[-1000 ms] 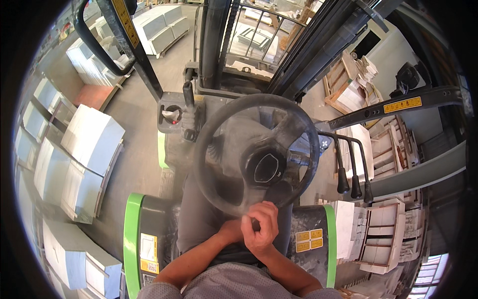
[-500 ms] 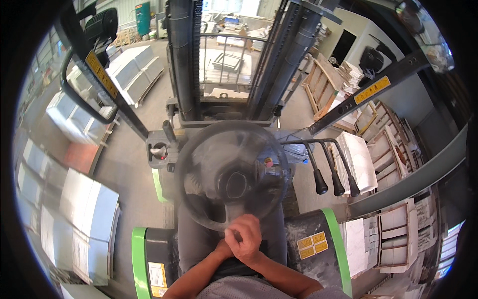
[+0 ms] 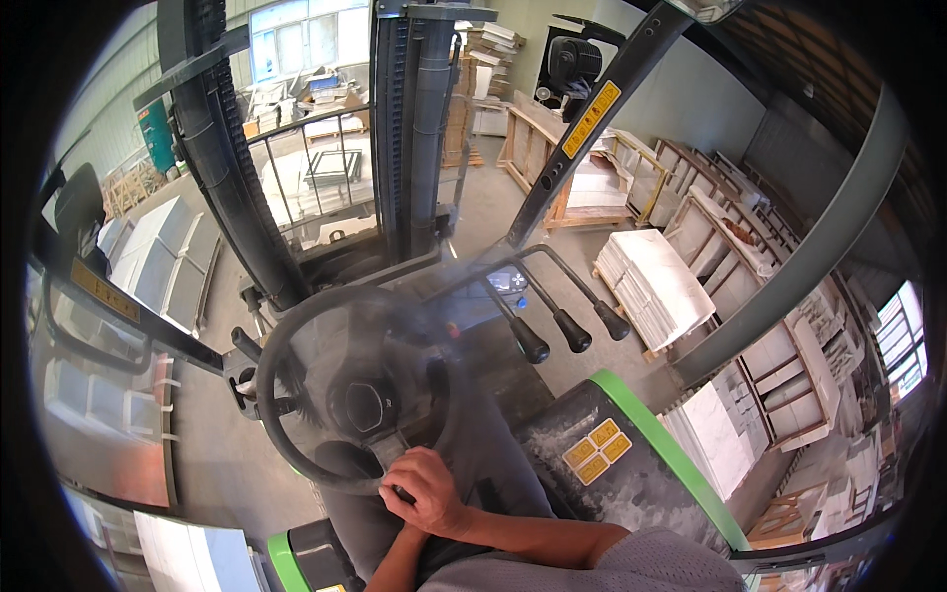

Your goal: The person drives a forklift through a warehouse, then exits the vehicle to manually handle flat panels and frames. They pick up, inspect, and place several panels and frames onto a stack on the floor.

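Observation:
A black steering wheel [image 3: 271, 405] with a round centre hub fills the space in front of my lap. My right hand [image 3: 426, 490] is curled at its lower rim, with a dark part between the thumb and fingers. My left forearm [image 3: 397, 564] comes up from below and crosses under the right wrist. The fingers of my left hand are hidden behind the right hand. Three black-knobbed levers [image 3: 570, 332] stand to the right of the wheel, apart from both hands. A small display [image 3: 507, 281] sits beside their bases.
Ahead rises the dark forklift mast [image 3: 409, 138], with a load guard behind it. White slab stacks [image 3: 659, 286] and wooden racks [image 3: 779, 370] line the right side. More wrapped pale stacks [image 3: 158, 259] stand at left. A green-edged side cover [image 3: 671, 464] lies by my right leg.
My view has swung to the right, so the mast and wheel sit further left. My right hand stays by the wheel's lower rim, with the left still under it.

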A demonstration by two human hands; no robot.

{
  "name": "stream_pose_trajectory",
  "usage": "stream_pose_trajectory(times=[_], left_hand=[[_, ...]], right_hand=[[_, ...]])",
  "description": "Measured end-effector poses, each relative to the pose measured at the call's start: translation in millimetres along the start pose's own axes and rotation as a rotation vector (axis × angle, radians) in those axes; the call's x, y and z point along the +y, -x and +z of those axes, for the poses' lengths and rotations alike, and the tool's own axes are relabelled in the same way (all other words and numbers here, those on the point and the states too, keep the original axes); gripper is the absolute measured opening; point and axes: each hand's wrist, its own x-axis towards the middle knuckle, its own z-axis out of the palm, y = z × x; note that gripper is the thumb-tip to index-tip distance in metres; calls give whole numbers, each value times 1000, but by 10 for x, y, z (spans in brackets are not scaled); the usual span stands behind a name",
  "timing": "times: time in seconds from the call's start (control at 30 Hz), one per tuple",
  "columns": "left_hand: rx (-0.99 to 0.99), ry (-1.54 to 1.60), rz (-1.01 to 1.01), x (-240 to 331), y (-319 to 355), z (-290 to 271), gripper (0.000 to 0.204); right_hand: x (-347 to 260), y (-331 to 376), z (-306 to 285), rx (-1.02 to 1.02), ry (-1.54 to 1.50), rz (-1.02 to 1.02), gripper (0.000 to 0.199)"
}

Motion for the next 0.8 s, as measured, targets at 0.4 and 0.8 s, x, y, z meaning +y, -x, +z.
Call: stream_pose_trajectory(times=[0.4, 0.8], left_hand=[[15, 18, -24, -562, -735, -675, 31], [70, 34, -7, -611, -1371, -1422, 31]], right_hand=[[681, -685, 665, 6, 10, 2, 20], [1040, -1571, 1079, 9, 24, -9, 22]])
